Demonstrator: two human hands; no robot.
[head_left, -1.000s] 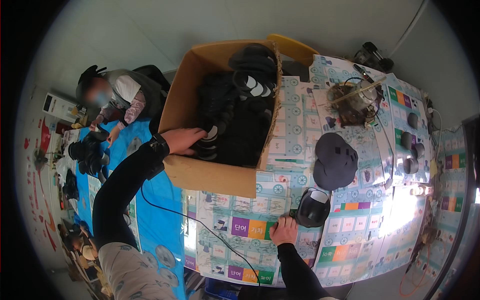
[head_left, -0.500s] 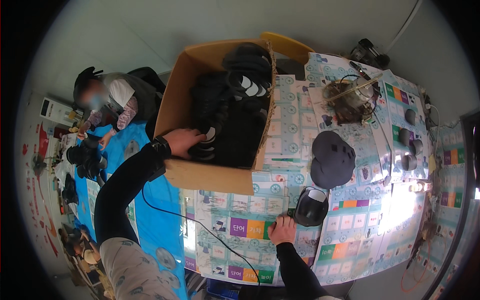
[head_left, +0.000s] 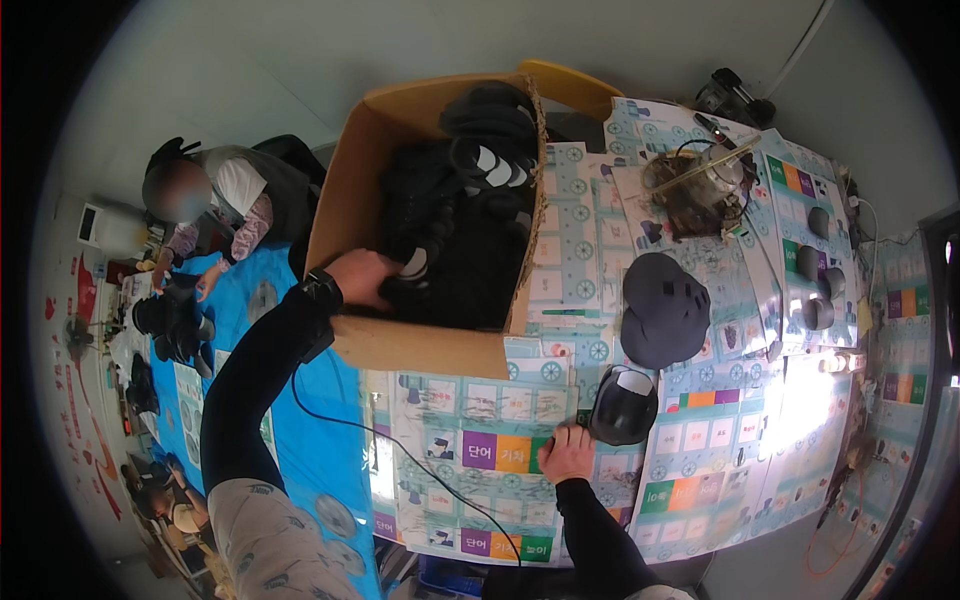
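My left hand (head_left: 361, 277) reaches over the near left side of an open cardboard box (head_left: 425, 345). Its fingertips sink among black curved pieces, beside one with a white patch (head_left: 415, 263), and are hidden, so a grip cannot be made out. More such black pieces (head_left: 489, 108) fill the box. On the table, my right hand (head_left: 567, 453) rests with its fingers curled in, nothing visible in them. It lies against or close to the lower left edge of a shiny black cup-shaped piece (head_left: 622, 412) with a white patch. Beyond that lie overlapping dark grey rounded pads (head_left: 665, 312).
A small metal-framed device (head_left: 700, 190) stands at the far right of the patterned table, with several grey curved pieces (head_left: 818, 262) beyond. A black cable (head_left: 430, 465) crosses the near part. At left, a person (head_left: 225, 200) handles dark pieces (head_left: 180, 320) over a blue-covered table (head_left: 285, 400).
My left hand has pushed lower among the pieces in the box, and the near ones have shifted. The right hand stays beside the black piece. The view has moved slightly.
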